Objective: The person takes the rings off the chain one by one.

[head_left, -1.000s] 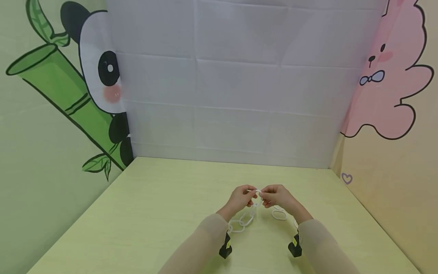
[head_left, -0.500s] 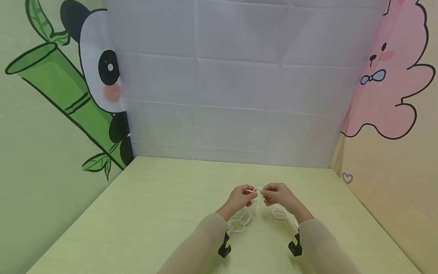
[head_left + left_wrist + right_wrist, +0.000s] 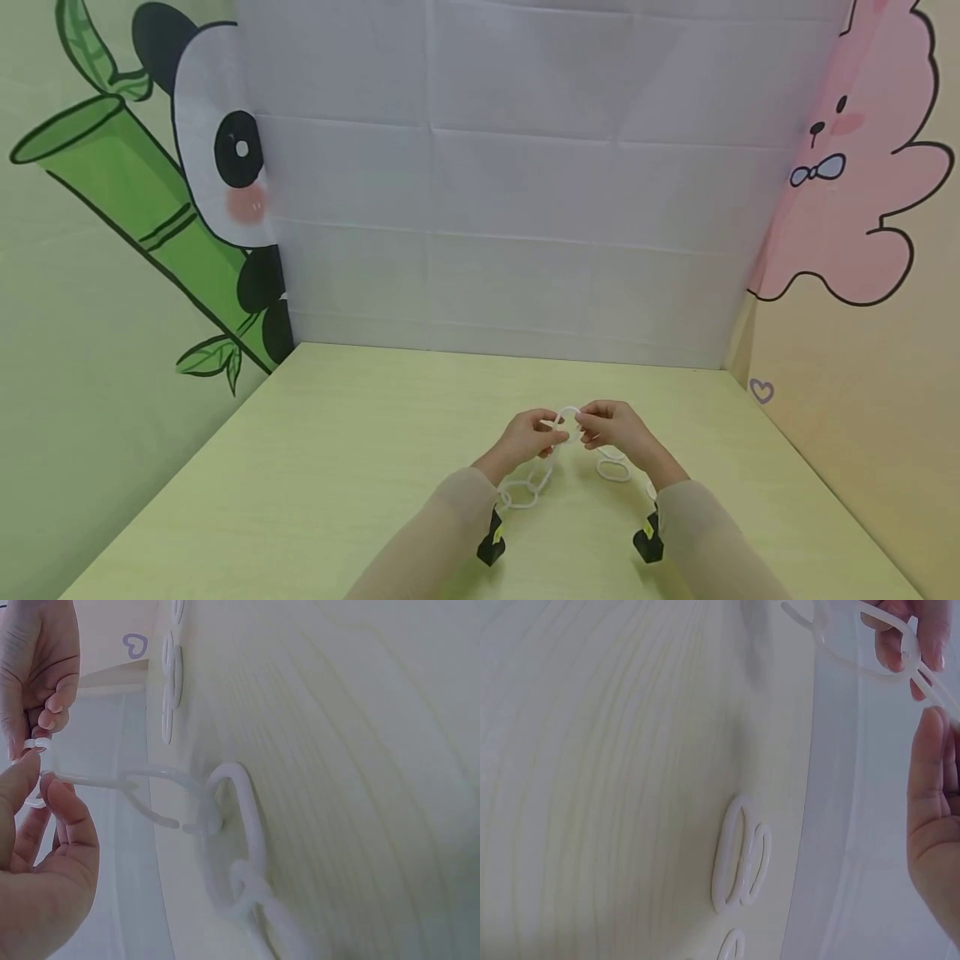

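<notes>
My left hand (image 3: 531, 435) pinches the upper end of a white plastic chain (image 3: 157, 774), whose oval links run down to the table. Facing it, my right hand (image 3: 613, 425) pinches a white link (image 3: 570, 410) that stands up between the two hands. In the left wrist view, a small gap shows in the link at the right fingertips. The right wrist view has this link crossing a chain link (image 3: 855, 667) near the left fingers, which hide part of the joint.
Loose white oval links (image 3: 613, 471) lie on the pale wooden table (image 3: 337, 467) by the right forearm; two overlap in the right wrist view. A white cloth (image 3: 510, 183) hangs behind the table. Black wrist devices (image 3: 491, 542) hang under both sleeves.
The link between the hands has risen and shows more of its loop. My right hand has shifted slightly right and up; the loose links have stayed in place.
</notes>
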`<action>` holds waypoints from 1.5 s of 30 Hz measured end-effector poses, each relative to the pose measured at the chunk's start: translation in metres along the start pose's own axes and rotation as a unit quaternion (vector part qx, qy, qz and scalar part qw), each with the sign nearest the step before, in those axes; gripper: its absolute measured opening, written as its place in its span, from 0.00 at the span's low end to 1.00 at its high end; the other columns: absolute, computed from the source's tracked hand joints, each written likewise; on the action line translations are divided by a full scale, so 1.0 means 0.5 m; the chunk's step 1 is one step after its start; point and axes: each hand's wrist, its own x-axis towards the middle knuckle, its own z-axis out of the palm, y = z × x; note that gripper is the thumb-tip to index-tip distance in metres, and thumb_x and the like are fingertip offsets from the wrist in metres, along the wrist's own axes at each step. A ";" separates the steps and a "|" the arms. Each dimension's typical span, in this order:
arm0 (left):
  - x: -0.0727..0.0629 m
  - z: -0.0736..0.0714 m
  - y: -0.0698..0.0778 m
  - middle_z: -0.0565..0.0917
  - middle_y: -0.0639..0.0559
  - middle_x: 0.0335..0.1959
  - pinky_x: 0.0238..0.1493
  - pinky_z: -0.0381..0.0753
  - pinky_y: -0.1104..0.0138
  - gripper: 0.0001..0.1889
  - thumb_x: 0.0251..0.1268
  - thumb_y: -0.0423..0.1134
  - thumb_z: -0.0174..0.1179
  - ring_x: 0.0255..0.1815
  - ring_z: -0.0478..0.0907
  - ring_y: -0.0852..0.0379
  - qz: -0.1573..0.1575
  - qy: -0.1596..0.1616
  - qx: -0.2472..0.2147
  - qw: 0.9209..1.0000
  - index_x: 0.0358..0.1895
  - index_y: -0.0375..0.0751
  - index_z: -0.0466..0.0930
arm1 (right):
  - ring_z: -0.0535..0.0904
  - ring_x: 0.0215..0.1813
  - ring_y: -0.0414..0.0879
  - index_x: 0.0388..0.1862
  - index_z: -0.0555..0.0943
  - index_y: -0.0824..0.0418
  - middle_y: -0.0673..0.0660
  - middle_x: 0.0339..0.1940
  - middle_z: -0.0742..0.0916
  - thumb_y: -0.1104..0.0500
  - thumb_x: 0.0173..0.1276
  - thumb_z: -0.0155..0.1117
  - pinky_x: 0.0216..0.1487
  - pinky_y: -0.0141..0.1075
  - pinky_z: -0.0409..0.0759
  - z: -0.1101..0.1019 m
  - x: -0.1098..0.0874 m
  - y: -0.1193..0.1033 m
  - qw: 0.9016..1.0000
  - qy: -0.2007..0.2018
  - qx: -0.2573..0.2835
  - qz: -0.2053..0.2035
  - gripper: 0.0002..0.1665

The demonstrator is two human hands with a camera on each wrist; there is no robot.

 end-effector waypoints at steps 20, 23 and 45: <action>0.005 -0.003 -0.006 0.80 0.38 0.31 0.27 0.79 0.67 0.09 0.60 0.33 0.61 0.21 0.73 0.59 0.004 0.034 -0.003 0.999 0.37 0.30 0.74 | 0.78 0.30 0.45 0.41 0.74 0.70 0.60 0.33 0.81 0.57 0.67 0.59 0.36 0.38 0.81 -0.016 0.004 0.022 0.999 0.005 0.032 0.013 0.16; 0.005 -0.004 -0.008 0.79 0.37 0.32 0.27 0.79 0.68 0.06 0.62 0.33 0.60 0.21 0.73 0.60 0.007 0.040 -0.002 0.999 0.34 0.32 0.74 | 0.78 0.31 0.45 0.41 0.74 0.70 0.62 0.35 0.81 0.56 0.67 0.59 0.36 0.38 0.80 -0.017 0.002 0.025 0.999 -0.006 0.032 0.011 0.16; 0.004 0.003 -0.008 0.79 0.34 0.30 0.24 0.77 0.71 0.05 0.64 0.31 0.57 0.19 0.72 0.62 0.029 0.063 -0.011 0.998 0.37 0.30 0.77 | 0.79 0.34 0.46 0.40 0.74 0.70 0.67 0.39 0.80 0.60 0.68 0.57 0.37 0.41 0.80 -0.007 0.000 0.043 0.999 -0.043 0.017 0.021 0.11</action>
